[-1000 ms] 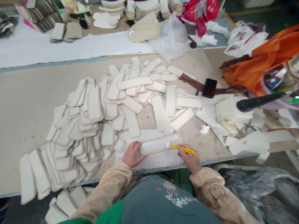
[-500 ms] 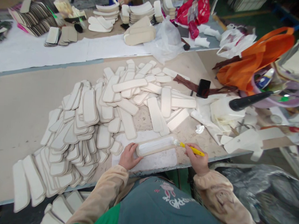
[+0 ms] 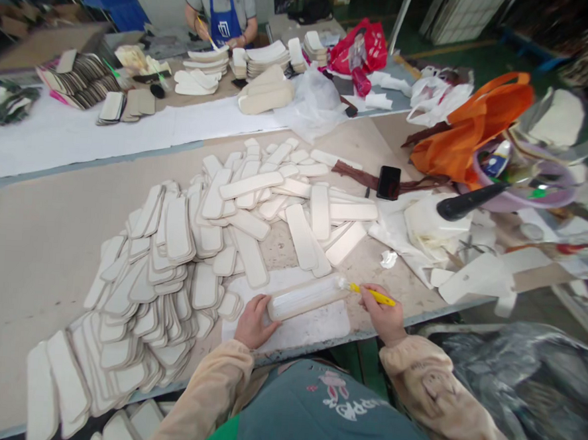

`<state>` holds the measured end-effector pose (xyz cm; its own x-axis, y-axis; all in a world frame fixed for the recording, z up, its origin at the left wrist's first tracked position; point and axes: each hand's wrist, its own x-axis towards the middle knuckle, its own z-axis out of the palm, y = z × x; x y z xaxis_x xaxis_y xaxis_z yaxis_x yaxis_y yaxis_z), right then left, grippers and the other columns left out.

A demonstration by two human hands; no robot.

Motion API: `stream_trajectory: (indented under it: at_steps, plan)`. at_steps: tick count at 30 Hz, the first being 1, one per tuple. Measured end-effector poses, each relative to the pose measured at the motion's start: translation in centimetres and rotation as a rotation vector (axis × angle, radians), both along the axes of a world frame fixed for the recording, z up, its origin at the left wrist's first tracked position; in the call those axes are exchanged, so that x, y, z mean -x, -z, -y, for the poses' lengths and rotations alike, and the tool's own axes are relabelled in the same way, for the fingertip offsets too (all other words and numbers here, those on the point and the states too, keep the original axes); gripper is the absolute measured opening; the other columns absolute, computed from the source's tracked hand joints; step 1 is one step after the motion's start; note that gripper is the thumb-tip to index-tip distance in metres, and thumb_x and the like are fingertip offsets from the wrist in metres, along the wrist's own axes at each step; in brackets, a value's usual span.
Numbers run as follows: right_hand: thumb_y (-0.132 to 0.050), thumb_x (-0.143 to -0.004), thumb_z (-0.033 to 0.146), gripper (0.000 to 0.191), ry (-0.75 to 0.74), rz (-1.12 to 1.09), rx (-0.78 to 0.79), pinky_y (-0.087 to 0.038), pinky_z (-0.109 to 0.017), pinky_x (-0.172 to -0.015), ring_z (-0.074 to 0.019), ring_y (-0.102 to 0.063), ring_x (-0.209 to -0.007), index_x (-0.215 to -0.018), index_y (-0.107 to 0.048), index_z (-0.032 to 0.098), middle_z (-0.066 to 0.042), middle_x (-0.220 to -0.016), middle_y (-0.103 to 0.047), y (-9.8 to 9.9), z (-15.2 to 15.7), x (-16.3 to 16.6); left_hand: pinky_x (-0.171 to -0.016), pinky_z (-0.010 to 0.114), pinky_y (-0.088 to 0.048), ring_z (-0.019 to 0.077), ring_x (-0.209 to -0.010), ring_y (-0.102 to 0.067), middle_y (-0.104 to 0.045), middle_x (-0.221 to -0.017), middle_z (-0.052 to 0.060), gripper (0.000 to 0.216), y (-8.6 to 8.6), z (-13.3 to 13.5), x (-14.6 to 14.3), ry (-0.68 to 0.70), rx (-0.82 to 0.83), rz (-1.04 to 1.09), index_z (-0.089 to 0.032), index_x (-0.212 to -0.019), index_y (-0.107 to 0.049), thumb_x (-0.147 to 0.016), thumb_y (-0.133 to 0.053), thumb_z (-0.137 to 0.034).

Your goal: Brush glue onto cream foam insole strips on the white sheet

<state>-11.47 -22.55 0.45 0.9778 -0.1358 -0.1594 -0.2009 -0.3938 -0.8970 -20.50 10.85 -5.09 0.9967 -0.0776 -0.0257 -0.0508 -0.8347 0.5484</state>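
Note:
A long pale strip (image 3: 304, 298) with rounded ends lies on a white sheet (image 3: 325, 320) at the table's near edge. White glue-like coating shines along its middle. My left hand (image 3: 256, 320) grips the strip's left end, with the thumb at the near side and the fingers at the far side. In my right hand (image 3: 384, 313) is a yellow-handled brush (image 3: 372, 294), closed in the fingers. Its white-coated bristles touch the strip near the right end. Beyond and to the left, many similar strips (image 3: 178, 229) lie in overlapping piles.
A white jug (image 3: 423, 221) with a black-handled tool stands to the right, near a phone (image 3: 388, 182), a purple basin (image 3: 509, 201) and an orange bag (image 3: 471, 141). Paper scraps (image 3: 484, 279) lie near the right edge. Across the table, a person in a blue apron (image 3: 225, 22) holds a brush.
The view has tilted up, showing more of the person opposite. The brush stays at the strip's right end, and my left hand keeps its place on the left end.

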Motion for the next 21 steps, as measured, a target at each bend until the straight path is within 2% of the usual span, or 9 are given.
stream_trajectory:
  at_steps: [3, 6, 10, 12, 14, 17, 21]
  plan:
    - [-0.057, -0.079, 0.055, 0.042, -0.022, -0.010, 0.020, -0.052, -0.027, -0.057, -0.0175, -0.064, -0.060, -0.093, -0.064, 0.016, -0.002, -0.063, -0.064, 0.0, -0.4, -0.4, -0.100, 0.049, -0.043, 0.0287, -0.117, -0.049, -0.049, -0.125, 0.013, 0.066, -0.1, 0.0, -0.1, -0.007, -0.002, -0.024, -0.020, -0.127, -0.043, -0.071, -0.067, -0.046]
    - [-0.058, -0.079, 0.053, 0.039, 0.026, 0.007, 0.035, -0.053, -0.027, -0.059, -0.0177, -0.064, -0.062, -0.094, -0.065, 0.017, -0.002, -0.066, -0.065, -0.6, -0.3, -0.3, -0.100, 0.049, -0.043, 0.0288, -0.117, -0.050, -0.049, -0.125, 0.013, 0.070, -0.3, -0.1, 0.0, 0.003, -0.008, -0.047, -0.022, -0.128, -0.043, -0.069, -0.069, -0.048]
    - [-0.063, -0.078, 0.049, 0.035, 0.107, 0.076, -0.098, -0.055, -0.026, -0.061, -0.0160, -0.064, -0.063, -0.095, -0.065, 0.019, -0.003, -0.076, -0.065, -2.1, 0.9, 0.7, -0.098, 0.048, -0.045, 0.0304, -0.119, -0.049, -0.048, -0.128, 0.016, 0.079, -1.1, -0.6, 0.2, -0.011, -0.052, -0.033, -0.019, -0.131, -0.042, -0.065, -0.071, -0.052]
    - [-0.064, -0.077, 0.047, 0.033, 0.151, 0.112, -0.133, -0.056, -0.027, -0.062, -0.0159, -0.064, -0.065, -0.095, -0.065, 0.020, -0.004, -0.083, -0.066, -2.8, 1.7, 1.4, -0.097, 0.048, -0.046, 0.0300, -0.119, -0.049, -0.049, -0.128, 0.017, 0.072, -1.7, -0.9, -0.5, -0.044, -0.080, 0.014, -0.018, -0.130, -0.043, -0.071, -0.066, -0.052]
    - [-0.064, -0.077, 0.046, 0.032, 0.216, 0.141, -0.133, -0.057, -0.027, -0.062, -0.0167, -0.065, -0.066, -0.096, -0.066, 0.020, -0.005, -0.084, -0.067, -3.1, 2.3, 2.2, -0.095, 0.047, -0.046, 0.0283, -0.115, -0.052, -0.053, -0.123, 0.016, 0.057, -2.7, -0.7, -2.5, -0.050, -0.100, 0.048, -0.017, -0.124, -0.049, -0.077, -0.060, -0.047]
    - [-0.064, -0.077, 0.044, 0.031, 0.299, 0.174, -0.139, -0.058, -0.029, -0.065, -0.0180, -0.066, -0.068, -0.097, -0.066, 0.020, -0.005, -0.082, -0.067, -3.1, 2.9, 3.6, -0.093, 0.044, -0.048, 0.0251, -0.105, -0.057, -0.060, -0.112, 0.012, 0.035, -4.5, 0.7, -7.7, 0.047, -0.131, 0.026, -0.018, -0.112, -0.057, -0.082, -0.056, -0.038]
    - [-0.065, -0.076, 0.043, 0.028, 0.347, 0.178, -0.145, -0.058, -0.030, -0.069, -0.0193, -0.067, -0.071, -0.096, -0.066, 0.022, -0.004, -0.085, -0.067, -3.1, 3.6, 5.6, -0.092, 0.040, -0.047, 0.0249, -0.105, -0.056, -0.060, -0.109, 0.012, 0.034, -6.0, 4.2, -15.2, 0.262, -0.245, -0.063, -0.017, -0.110, -0.058, -0.080, -0.058, -0.033]
